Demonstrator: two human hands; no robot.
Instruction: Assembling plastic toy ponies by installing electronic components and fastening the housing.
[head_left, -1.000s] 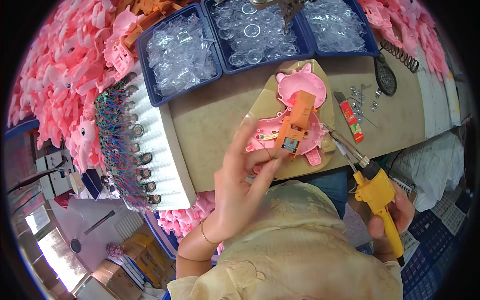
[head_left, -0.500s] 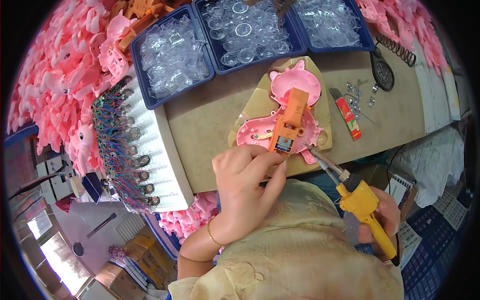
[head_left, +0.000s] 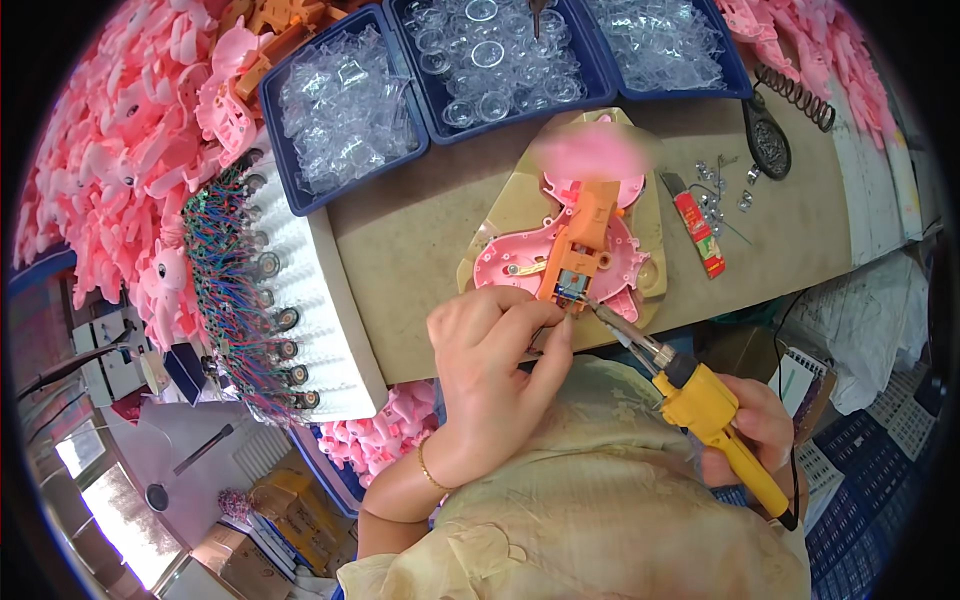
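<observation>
My right hand (head_left: 755, 425) is wrapped round a yellow soldering gun (head_left: 702, 402). Its metal tip meets, or nearly meets, the lower end of an orange plastic housing (head_left: 593, 222), beside a small blue-and-silver part (head_left: 573, 283). At that same end my left hand (head_left: 490, 350) has its thumb and fingers pinched together; what sits between them is hidden. The housing lies in an animal-shaped pink plastic shell half (head_left: 515, 250), whose upper part is blurred. Under the shell is a tan moulded holder (head_left: 650, 210). A brass-coloured strip (head_left: 528, 268) lies inside the shell.
Three blue bins (head_left: 425, 135) of clear plastic parts line the back. Left stands a white foam tray (head_left: 325, 330) with wired round components (head_left: 268, 263), beside heaped pink parts (head_left: 110, 150). Right of the holder are a red packet (head_left: 698, 232), small metal parts (head_left: 710, 205) and a black dish (head_left: 768, 145).
The soldering gun in my right hand has moved left and its tip has come to the housing's lower end. My left hand has barely moved. The shell's upper part has become blurred.
</observation>
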